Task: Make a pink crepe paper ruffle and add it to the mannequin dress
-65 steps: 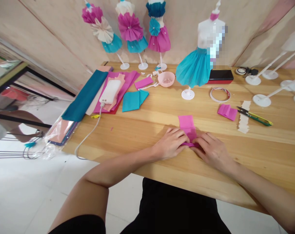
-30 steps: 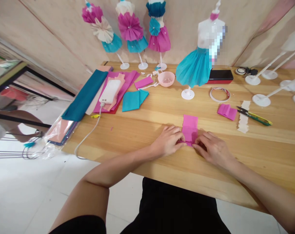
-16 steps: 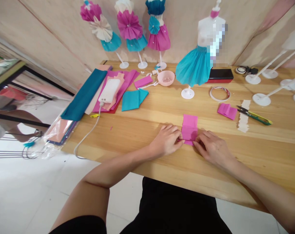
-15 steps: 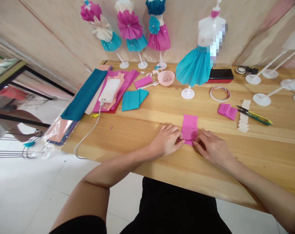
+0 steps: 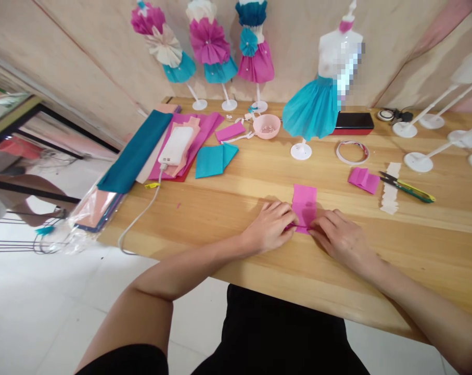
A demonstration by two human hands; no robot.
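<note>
A strip of magenta crepe paper [image 5: 305, 203] lies on the wooden table, with a narrow fold across its near end. My left hand [image 5: 273, 226] pinches the left end of that fold between thumb and fingers. At the right end of the same fold, my right hand [image 5: 336, 233] pinches the paper with its fingertips. To the right lies a small folded magenta piece [image 5: 364, 180]. Beside it, green-and-yellow thread snips [image 5: 409, 187] rest across a cream, scalloped paper strip [image 5: 391, 198].
Behind the paper stands a mini dress form in a turquoise skirt [image 5: 311, 109]. A pink bowl [image 5: 267, 127], a tape roll [image 5: 353, 152] and folded turquoise paper [image 5: 214, 160] lie around. At left are a white power bank [image 5: 177, 145] with a cable and a teal paper roll [image 5: 136, 151].
The fold at the paper's near end now stands up as a darker ridge. My left hand has shifted slightly right; my right hand stays nearly in place.
</note>
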